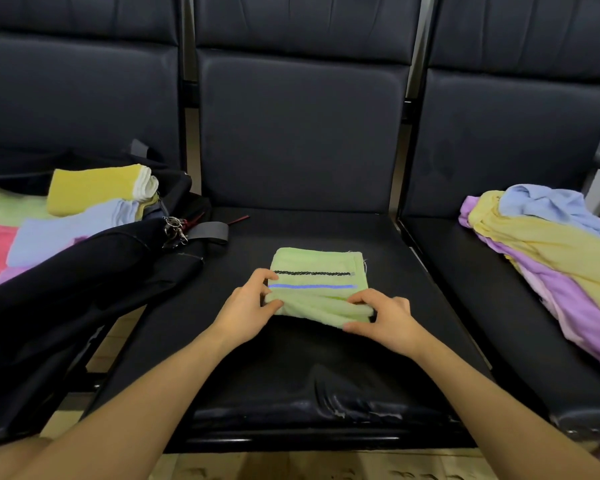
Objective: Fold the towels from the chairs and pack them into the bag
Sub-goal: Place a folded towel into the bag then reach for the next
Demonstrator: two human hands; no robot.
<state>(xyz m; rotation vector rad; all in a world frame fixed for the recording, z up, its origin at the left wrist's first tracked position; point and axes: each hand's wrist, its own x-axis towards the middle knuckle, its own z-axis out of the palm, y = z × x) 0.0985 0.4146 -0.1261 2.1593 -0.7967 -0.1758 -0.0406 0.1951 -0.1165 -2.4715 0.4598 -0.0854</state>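
A folded light green towel (317,284) with one black and one blue stripe lies on the middle chair seat (291,358). My left hand (248,308) pinches its near left corner, thumb under and fingers on top. My right hand (383,317) grips its near right edge the same way. An open black bag (94,271) lies on the left chair, holding folded towels: a yellow one (94,188) on top, a light blue one (66,233), plus green and pink ones. A heap of unfolded towels (548,244) in blue, yellow and purple lies on the right chair.
Three dark padded chairs stand in a row with upright backs (298,133). A key ring (174,228) and a grey strap (210,232) hang from the bag toward the middle seat. The middle seat's front edge is worn. Tiled floor shows below.
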